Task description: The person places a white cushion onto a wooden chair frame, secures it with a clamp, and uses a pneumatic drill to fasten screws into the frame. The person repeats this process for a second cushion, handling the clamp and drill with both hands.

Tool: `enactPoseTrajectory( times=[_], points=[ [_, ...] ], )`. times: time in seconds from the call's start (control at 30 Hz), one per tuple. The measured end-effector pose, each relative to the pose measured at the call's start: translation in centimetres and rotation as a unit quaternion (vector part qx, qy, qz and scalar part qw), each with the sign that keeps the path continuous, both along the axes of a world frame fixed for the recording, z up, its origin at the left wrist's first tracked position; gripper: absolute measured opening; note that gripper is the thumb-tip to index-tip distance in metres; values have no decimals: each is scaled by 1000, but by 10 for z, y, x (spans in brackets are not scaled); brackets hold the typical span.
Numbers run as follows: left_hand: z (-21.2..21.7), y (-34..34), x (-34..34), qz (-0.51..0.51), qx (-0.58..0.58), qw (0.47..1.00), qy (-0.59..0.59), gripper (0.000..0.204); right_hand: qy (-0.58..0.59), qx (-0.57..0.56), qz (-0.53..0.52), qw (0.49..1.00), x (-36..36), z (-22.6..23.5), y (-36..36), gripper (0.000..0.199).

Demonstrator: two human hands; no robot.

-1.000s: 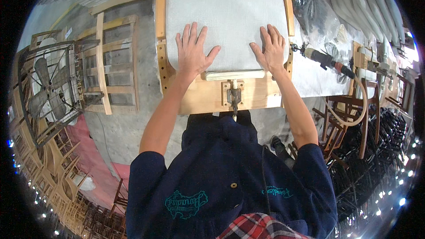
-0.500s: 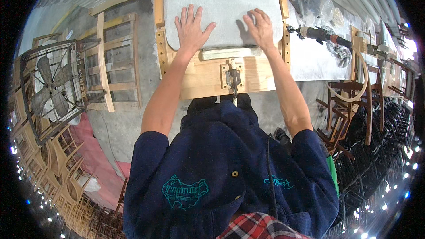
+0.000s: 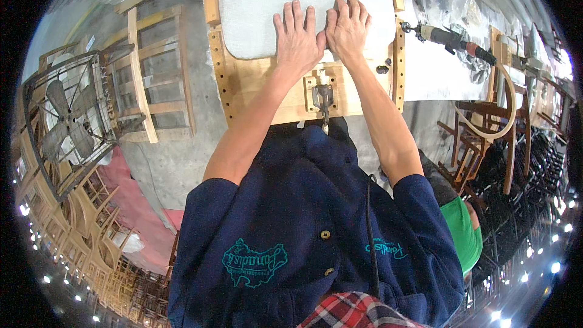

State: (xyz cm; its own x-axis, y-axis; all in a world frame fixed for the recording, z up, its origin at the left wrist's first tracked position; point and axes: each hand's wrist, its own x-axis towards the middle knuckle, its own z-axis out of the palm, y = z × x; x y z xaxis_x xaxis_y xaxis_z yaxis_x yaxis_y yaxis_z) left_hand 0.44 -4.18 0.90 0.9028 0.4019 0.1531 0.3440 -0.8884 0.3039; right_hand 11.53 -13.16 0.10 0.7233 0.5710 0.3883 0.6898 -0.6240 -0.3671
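A pale grey-white, cloth-like panel [image 3: 249,15] with rounded near corners lies in a wooden jig [image 3: 261,88]. My left hand [image 3: 297,42] rests flat near the panel's front edge, fingers spread. Close beside it, thumbs nearly meeting, my right hand [image 3: 347,31] lies with its fingers stretched over the panel. Neither hand grips anything. Below the hands, a metal toggle clamp [image 3: 323,96] is fixed to the jig's front, its handle pointing toward me. Wooden side rails with rows of holes flank the panel, among them the right rail [image 3: 398,64]. My hands and forearms hide part of the front edge.
To the right, a dark hand tool [image 3: 446,37] with a pale hose lies on a white-covered surface [image 3: 428,82]. A caged fan [image 3: 70,118] and wooden pallet [image 3: 161,94] stand left. A person in green [image 3: 463,231] is at lower right, near stacked dark chairs [image 3: 528,170].
My hands have come together from opposite sides of the panel and moved toward its middle. The pale bar at the panel's front edge no longer shows. More of the person in green is visible.
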Motion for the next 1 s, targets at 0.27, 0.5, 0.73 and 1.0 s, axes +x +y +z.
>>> enactPoseTrajectory(
  times=[0.27,0.5,0.73,1.0],
  points=[
    [-4,-2,23,-7,28,998,-47,58,40,137,-1,990,9,-1,-9,26],
    [-3,0,18,6,51,997,-58,60,265,152,-43,951,-124,47,-134,20],
    [12,-6,17,-13,1,997,-81,61,227,128,76,963,-215,39,-174,40],
    [9,-5,19,0,13,995,-103,61,663,115,-215,708,-232,8,-191,51]
  ],
)
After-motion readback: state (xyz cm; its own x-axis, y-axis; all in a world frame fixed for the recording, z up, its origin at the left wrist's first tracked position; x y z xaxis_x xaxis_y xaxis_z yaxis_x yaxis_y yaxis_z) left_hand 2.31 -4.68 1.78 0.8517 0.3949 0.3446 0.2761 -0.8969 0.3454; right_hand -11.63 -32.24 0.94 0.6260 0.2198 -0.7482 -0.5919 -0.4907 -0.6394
